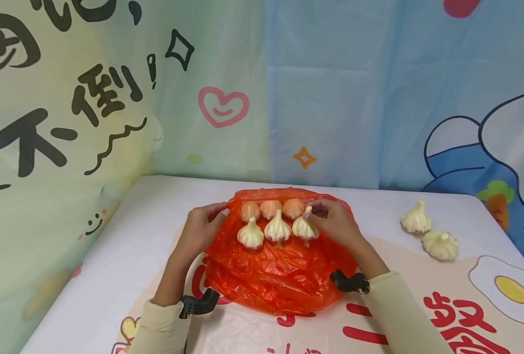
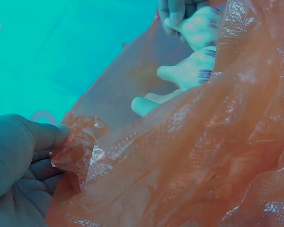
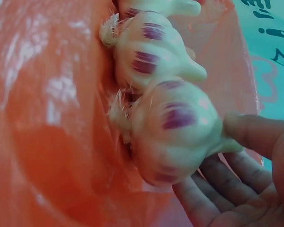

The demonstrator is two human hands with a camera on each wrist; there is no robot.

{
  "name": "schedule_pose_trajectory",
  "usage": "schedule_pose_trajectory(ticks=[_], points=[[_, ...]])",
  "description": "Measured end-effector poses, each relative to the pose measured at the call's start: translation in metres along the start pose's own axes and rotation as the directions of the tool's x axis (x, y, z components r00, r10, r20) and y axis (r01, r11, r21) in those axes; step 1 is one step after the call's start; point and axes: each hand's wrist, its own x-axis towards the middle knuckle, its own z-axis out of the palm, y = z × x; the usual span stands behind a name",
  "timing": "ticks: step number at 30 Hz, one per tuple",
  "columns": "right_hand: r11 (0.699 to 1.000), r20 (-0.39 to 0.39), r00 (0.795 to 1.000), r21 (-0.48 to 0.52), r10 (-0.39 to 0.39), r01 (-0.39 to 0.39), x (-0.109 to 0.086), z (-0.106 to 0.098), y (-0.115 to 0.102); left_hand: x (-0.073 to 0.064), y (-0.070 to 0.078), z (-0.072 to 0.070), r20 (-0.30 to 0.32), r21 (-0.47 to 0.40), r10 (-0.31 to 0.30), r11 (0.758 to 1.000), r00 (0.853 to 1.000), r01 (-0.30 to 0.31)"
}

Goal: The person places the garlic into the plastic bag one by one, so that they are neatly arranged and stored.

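A crumpled red plastic bag (image 1: 271, 280) lies spread on the table. Three pale garlic bulbs stand in a row on it, a left one (image 1: 250, 236), a middle one (image 1: 277, 228) and a right one (image 1: 305, 229). Behind them, three more bulbs (image 1: 271, 210) look orange through the red film. My left hand (image 1: 200, 227) pinches the bag's left edge, its thumb on the gathered plastic (image 2: 80, 146). With thumb and fingers, my right hand (image 1: 336, 223) pinches the stem of the right bulb, whose purple patches and roots show in the right wrist view (image 3: 173, 130).
Two loose garlic bulbs, one upright (image 1: 416, 219) and one lower down (image 1: 441, 245), lie at the right of the white table (image 1: 151, 206). Printed cloth (image 1: 324, 98) hangs behind and at the left. The table cover carries a fried-egg print (image 1: 509, 290).
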Motion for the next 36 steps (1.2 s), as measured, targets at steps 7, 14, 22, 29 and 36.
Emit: schedule_pose_trajectory(ticks=[7, 14, 22, 29, 36], points=[[0.999, 0.018, 1.000, -0.033, 0.021, -0.020, 0.0016, 0.0056, -0.0026, 0.0006, -0.0011, -0.0002, 0.002, -0.009, 0.007, 1.000, 1.000, -0.007], [0.998, 0.023, 0.999, -0.054, 0.023, -0.022, 0.0013, 0.0070, 0.0014, 0.0024, -0.0020, 0.0001, 0.005, -0.006, 0.014, 1.000, 1.000, -0.014], [0.997, -0.006, 0.999, -0.061, 0.037, -0.037, 0.0039, 0.0066, 0.0044, 0.0017, -0.0017, -0.0014, 0.003, 0.004, 0.010, 1.000, 1.000, -0.010], [0.997, 0.007, 0.999, -0.067, 0.046, -0.045, 0.0015, 0.0052, 0.0025, 0.0023, -0.0025, -0.0014, 0.011, -0.012, 0.007, 1.000, 1.000, -0.007], [0.999, -0.036, 0.999, -0.037, -0.019, 0.018, -0.0060, -0.0024, -0.0041, 0.0033, -0.0029, -0.0015, 0.010, -0.010, 0.007, 1.000, 1.000, -0.007]])
